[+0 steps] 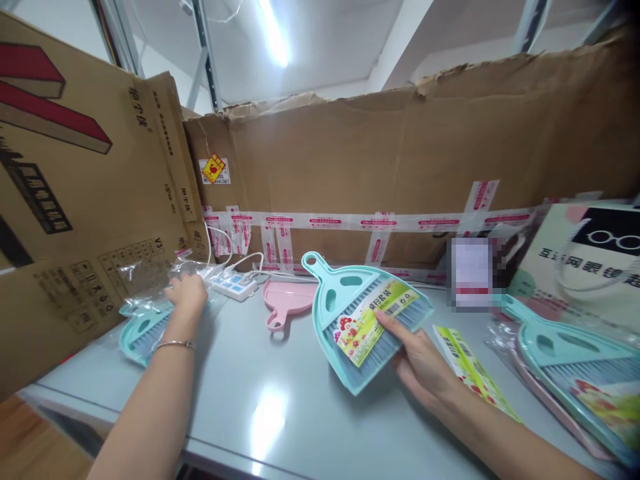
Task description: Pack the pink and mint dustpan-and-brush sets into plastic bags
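Note:
My right hand (417,360) holds a teal dustpan with a brush nested in it (345,293), thumb on top and fingers behind. It is raised above the table, handle pointing up and left. A green and yellow card label (367,323) with mushrooms lies across the bristles. My left hand (187,291) is closed on a clear plastic bag (135,273) at the left; its fingertips are partly hidden. Beside and below that hand lies another teal dustpan set (137,333), partly covered by the plastic. A pink dustpan (290,297) lies between my hands, toward the back.
A white power strip (235,285) with cables sits behind my left hand. Another label card (470,370) lies at the right, near stacked bagged dustpan sets (575,353). Cardboard boxes (320,160) wall the back and left of the grey table (225,400). A printed bag (585,267) stands back right.

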